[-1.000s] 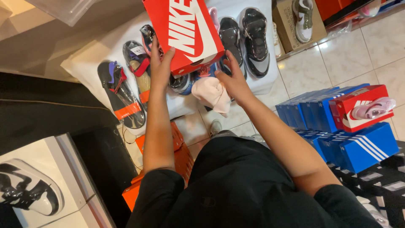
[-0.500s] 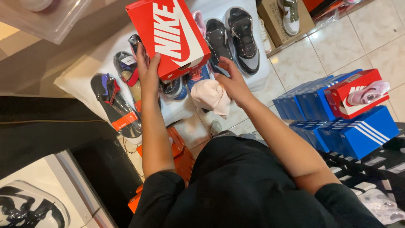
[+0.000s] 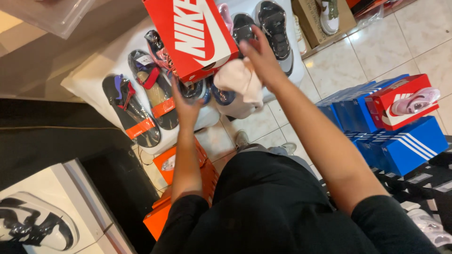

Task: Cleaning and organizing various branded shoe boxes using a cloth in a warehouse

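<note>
Red shoebox (image 3: 193, 37) propped by left hand (image 3: 188, 106), right hand (image 3: 259, 56) clutching cloth (image 3: 240, 82)

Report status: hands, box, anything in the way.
Left hand under red shoe box, propping it. Right hand gripping pale cloth. Wrapped shoes beneath.
</note>
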